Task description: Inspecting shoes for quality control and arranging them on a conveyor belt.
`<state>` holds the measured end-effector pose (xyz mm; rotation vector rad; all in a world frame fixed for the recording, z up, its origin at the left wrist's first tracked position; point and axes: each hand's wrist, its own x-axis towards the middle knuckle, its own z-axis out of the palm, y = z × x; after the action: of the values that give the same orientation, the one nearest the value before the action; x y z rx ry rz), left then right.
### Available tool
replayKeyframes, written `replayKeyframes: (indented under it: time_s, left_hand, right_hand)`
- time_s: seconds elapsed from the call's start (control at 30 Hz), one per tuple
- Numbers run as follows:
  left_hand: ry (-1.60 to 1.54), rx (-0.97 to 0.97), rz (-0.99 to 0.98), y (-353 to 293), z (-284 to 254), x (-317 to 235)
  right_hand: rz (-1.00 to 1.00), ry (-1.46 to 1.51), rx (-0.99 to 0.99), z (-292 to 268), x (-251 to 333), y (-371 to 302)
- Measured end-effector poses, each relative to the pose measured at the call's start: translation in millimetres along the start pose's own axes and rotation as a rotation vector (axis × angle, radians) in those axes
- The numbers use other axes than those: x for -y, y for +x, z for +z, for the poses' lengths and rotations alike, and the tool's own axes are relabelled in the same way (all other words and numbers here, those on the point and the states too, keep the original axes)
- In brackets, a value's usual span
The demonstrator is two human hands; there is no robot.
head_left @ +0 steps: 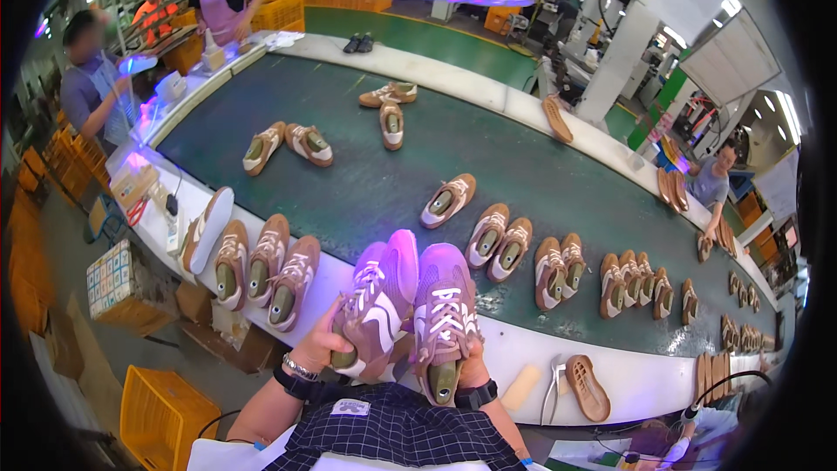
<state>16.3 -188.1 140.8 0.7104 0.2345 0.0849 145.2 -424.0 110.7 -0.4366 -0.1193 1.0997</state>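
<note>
My left hand (321, 337) grips a brown sneaker (373, 310) with white laces and a white side stripe, tilted with its toe away from me. In my right hand (474, 366) is a matching sneaker (443, 301), laces up, its olive lining showing at the heel opening. The two shoes are side by side above the white ledge, tinted purple by light at their toes. Several like sneakers (268, 259) stand on the ledge to the left; one leans on its side, showing a pale sole.
The dark green conveyor belt (349, 183) carries several more sneakers (490, 234). Right on the ledge lie pliers (552, 391) and a loose brown sole (588, 388). An orange crate (159, 414) sits lower left. Co-workers stand far left (91, 87), behind (225, 0) and far right (713, 179).
</note>
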Motion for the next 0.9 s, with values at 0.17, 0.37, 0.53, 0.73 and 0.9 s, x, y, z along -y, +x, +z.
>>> replayKeyframes:
  time_s: [0.17,0.37,0.53,0.73,0.9]
  left_hand:
    - [0.064,0.071,-0.036,28,21,-3]
    - [0.143,0.025,-0.072,62,22,4]
    - [0.162,0.037,-0.13,76,29,4]
    - [0.41,-0.071,0.001,64,37,-19]
    - [0.745,-0.451,0.205,25,-29,-42]
  right_hand:
    - [-0.052,-0.004,-0.165,-20,15,1]
    - [-0.09,0.128,-0.058,-24,32,5]
    - [-0.116,0.13,-0.092,-29,40,10]
    - [-0.121,-0.112,-0.283,-26,36,10]
    - [-0.102,-0.159,-0.269,-3,39,2]
